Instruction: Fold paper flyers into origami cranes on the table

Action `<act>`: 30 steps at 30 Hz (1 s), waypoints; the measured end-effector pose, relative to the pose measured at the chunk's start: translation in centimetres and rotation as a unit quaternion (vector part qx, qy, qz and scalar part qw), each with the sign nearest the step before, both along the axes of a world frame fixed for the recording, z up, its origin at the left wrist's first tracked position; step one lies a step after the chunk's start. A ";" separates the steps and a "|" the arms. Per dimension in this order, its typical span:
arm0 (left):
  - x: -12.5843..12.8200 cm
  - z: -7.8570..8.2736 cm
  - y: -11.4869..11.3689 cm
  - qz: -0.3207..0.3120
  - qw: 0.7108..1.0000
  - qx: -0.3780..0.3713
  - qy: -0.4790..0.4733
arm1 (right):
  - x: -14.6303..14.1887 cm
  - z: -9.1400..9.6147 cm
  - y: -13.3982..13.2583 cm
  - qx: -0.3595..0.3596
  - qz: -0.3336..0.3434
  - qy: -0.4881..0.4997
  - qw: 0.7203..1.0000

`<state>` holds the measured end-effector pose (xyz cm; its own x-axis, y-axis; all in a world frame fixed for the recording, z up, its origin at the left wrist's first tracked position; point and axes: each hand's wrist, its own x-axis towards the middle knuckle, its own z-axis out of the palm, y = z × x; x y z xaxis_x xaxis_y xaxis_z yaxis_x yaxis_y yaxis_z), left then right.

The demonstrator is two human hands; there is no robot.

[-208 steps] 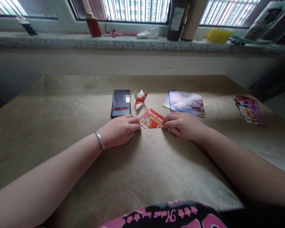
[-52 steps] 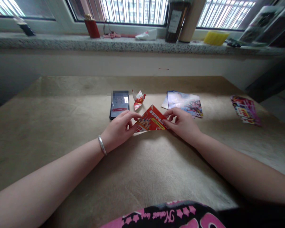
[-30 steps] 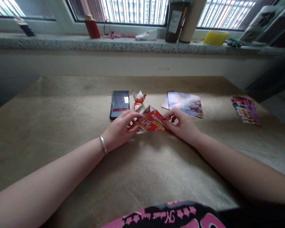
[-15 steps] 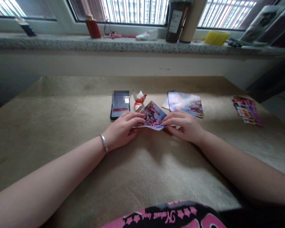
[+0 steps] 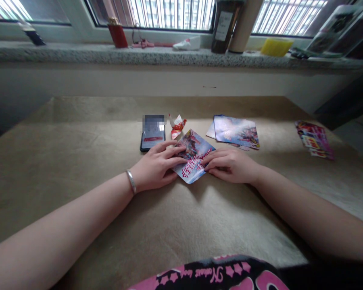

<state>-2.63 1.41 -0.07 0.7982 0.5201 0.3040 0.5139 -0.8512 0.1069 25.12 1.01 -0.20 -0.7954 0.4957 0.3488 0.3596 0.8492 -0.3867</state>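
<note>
A square sheet of printed paper (image 5: 193,155) lies corner toward me on the table, with reddish scenery on its far part and pink-and-white marks on the near part. My left hand (image 5: 159,163), wearing a silver bracelet (image 5: 131,182), grips its left corner, fingers over the top and the thumb low at the edge. At the right corner, my right hand (image 5: 230,164) holds the paper between bent fingers and thumb. Just beyond the sheet stands a red-and-white folded paper figure (image 5: 178,127).
A phone (image 5: 153,135) lies beyond my left hand. Several printed sheets (image 5: 236,129) are stacked beyond my right hand, and colourful cards (image 5: 313,140) lie at the far right. The windowsill (image 5: 166,56) behind the table (image 5: 87,117) holds a dark container (image 5: 224,30) and a yellow block (image 5: 276,47).
The sheet's near part has come down toward me and now shows its patterned face more fully. My right hand has shifted slightly; the phone and paper figure stayed put.
</note>
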 end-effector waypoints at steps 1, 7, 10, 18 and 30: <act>0.0 0.0 0.0 0.000 1.000 -0.002 0.006 | 0.0 0.0 0.0 -0.001 0.001 0.001 1.000; -0.2 0.0 -0.1 -0.012 0.999 -0.019 0.050 | -0.1 0.0 0.2 0.013 0.017 -0.005 1.000; -0.3 -0.2 0.0 -0.025 0.998 -0.016 0.051 | -0.2 0.2 0.1 0.007 0.012 -0.006 1.000; -0.1 -0.5 0.1 -0.052 0.997 -0.023 0.054 | -0.4 0.2 0.0 0.003 -0.063 -0.013 0.998; 0.0 -0.3 -0.1 -0.060 0.998 0.018 0.029 | 0.6 -0.4 0.9 0.000 -0.170 -0.032 0.985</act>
<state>-2.66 1.32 -0.41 0.8710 0.4089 0.2722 0.4121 -0.9099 0.0480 25.77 1.89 -0.63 -0.6040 0.7371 0.3032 0.6468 0.6756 -0.3538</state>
